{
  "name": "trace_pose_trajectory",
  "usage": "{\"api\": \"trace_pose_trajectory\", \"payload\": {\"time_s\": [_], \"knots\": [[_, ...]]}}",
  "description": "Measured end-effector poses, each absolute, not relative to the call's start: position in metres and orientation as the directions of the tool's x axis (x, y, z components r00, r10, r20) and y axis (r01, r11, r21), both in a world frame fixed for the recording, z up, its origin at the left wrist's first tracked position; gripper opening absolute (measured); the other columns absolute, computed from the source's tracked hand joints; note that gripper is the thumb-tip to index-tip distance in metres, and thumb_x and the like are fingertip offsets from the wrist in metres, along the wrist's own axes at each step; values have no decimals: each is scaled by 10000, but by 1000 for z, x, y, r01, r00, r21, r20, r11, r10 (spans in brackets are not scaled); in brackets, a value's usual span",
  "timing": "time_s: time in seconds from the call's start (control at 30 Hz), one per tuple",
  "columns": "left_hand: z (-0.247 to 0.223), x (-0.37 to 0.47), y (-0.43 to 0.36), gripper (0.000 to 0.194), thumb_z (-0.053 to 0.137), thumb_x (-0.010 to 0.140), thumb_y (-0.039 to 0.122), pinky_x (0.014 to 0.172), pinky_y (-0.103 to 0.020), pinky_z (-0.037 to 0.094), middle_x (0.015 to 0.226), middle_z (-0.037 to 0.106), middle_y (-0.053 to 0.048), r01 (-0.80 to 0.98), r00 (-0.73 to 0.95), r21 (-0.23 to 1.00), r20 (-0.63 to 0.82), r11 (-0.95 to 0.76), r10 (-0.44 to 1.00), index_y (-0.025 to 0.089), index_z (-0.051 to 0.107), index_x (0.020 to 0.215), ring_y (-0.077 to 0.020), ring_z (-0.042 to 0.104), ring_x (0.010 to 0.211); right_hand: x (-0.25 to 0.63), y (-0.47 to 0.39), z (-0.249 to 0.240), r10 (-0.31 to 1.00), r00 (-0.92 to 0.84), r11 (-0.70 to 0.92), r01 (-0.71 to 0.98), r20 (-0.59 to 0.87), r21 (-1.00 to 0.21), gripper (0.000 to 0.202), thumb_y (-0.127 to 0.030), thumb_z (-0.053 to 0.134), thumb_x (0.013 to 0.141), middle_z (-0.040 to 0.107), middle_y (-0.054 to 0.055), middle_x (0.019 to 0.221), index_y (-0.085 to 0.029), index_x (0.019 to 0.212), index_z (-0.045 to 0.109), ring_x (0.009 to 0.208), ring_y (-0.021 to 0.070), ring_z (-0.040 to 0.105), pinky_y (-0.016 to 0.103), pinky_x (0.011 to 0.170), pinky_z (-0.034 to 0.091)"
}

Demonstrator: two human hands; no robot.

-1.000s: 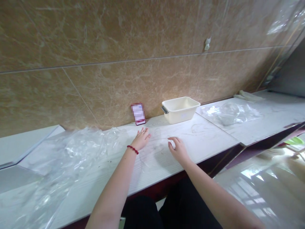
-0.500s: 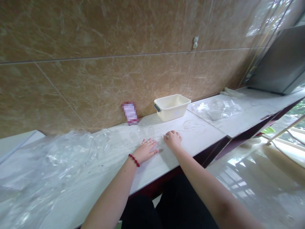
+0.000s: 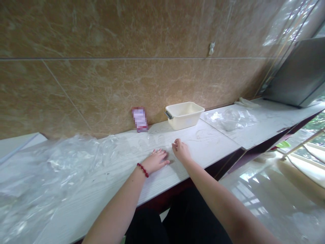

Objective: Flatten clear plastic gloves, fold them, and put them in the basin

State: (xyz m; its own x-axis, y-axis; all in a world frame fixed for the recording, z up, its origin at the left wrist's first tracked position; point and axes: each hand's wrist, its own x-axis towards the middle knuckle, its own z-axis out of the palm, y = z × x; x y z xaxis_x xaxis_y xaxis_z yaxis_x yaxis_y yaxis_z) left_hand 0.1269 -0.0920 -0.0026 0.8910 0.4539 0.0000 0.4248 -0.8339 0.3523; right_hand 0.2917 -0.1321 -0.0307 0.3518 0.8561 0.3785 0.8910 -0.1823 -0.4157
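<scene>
My left hand (image 3: 156,161) lies flat on the white countertop (image 3: 215,149), fingers spread, with a red bead bracelet at the wrist. A thin piece of clear plastic (image 3: 170,151) shows faintly between the hands and seems to run under the left one. Close to its right, my right hand (image 3: 181,150) has its fingers bent and pinched together at the edge of this plastic. The plastic's outline is hard to make out. Just beyond the hands, faint clear shapes (image 3: 149,139) lie on the counter.
A cream plastic bin (image 3: 184,121) with a grey handle stands by the tiled wall. A blurred red-and-white packet (image 3: 140,119) leans left of it. Crumpled clear plastic bags (image 3: 73,159) cover the left side; another clear bag (image 3: 232,118) lies right. A grey appliance (image 3: 296,71) stands far right.
My right hand has shifted slightly left, and its fingers have drawn closer together. My left hand stays pressed flat. The view has tilted a little.
</scene>
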Motion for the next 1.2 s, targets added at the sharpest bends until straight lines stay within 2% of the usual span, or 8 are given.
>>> {"api": "trace_pose_trajectory", "payload": {"time_s": [0.07, 0.17, 0.3, 0.43, 0.57, 0.77, 0.93, 1.2], "knots": [[-5, 128, -90, 455, 355, 784, 438, 976, -395, 182, 1213, 444, -100, 429, 858, 442, 73, -788, 508, 163, 457, 1133, -217, 330, 1159, 291, -134, -33, 867, 303, -88, 875, 395, -476, 300, -275, 429, 759, 580, -4, 670, -157, 1026, 361, 680, 142, 527, 242, 631, 342], [-8, 132, -86, 389, 430, 768, 337, 881, -328, 344, 1088, 542, -115, 467, 682, 662, 152, -586, 716, 150, 467, 1107, -192, 491, 1006, 288, -138, -35, 874, 217, 35, 864, 435, -501, 393, -209, 433, 727, 568, -13, 689, -155, 1095, 307, 659, 129, 529, 233, 622, 368], [-11, 139, -81, 377, 485, 747, 264, 654, -270, 463, 829, 612, -94, 317, 465, 940, -38, -126, 884, 127, 430, 1094, -142, 589, 689, 283, -141, -35, 859, 111, 161, 869, 500, -469, 381, -174, 398, 733, 556, 0, 723, -159, 1105, 319, 706, 127, 524, 246, 685, 380], [-9, 141, -81, 360, 467, 770, 291, 591, -244, 475, 714, 591, -40, 86, 419, 982, -191, 170, 888, 155, 404, 1097, -98, 575, 585, 280, -142, -33, 859, 34, 222, 876, 512, -429, 382, -157, 414, 728, 563, 8, 755, -159, 1103, 340, 749, 132, 516, 264, 733, 368], [-12, 139, -81, 343, 480, 761, 296, 595, -225, 473, 707, 598, -40, 131, 451, 986, -150, 101, 880, 148, 446, 1068, -100, 582, 624, 277, -146, -29, 874, -18, 234, 891, 485, -388, 376, -152, 436, 721, 576, 15, 796, -167, 1092, 376, 793, 139, 506, 280, 763, 343], [-26, 136, -71, 168, 555, 680, 179, 559, -205, 453, 682, 614, -54, 308, 457, 950, -93, -59, 885, 107, 593, 827, -95, 559, 569, 275, -152, -20, 888, 11, 174, 917, 459, -358, 268, -263, 442, 745, 573, 33, 871, -191, 1000, 481, 880, 165, 463, 304, 788, 308], [-29, 135, -67, 231, 578, 641, 155, 534, -201, 446, 693, 627, -61, 401, 462, 908, -83, -125, 883, 101, 592, 864, -105, 564, 565, 278, -150, -20, 919, 93, 34, 950, 383, -312, 265, -172, 389, 752, 546, 32, 970, -242, 949, 551, 936, 177, 411, 311, 776, 295], [-28, 133, -66, 287, 550, 641, 141, 511, -181, 429, 728, 642, -61, 508, 471, 836, -65, -210, 880, 104, 589, 924, -93, 558, 543, 277, -151, -24, 941, 106, -25, 969, 320, -247, 308, -200, 429, 714, 490, 21, 1054, -299, 979, 551, 971, 208, 353, 339, 770, 271]]}}
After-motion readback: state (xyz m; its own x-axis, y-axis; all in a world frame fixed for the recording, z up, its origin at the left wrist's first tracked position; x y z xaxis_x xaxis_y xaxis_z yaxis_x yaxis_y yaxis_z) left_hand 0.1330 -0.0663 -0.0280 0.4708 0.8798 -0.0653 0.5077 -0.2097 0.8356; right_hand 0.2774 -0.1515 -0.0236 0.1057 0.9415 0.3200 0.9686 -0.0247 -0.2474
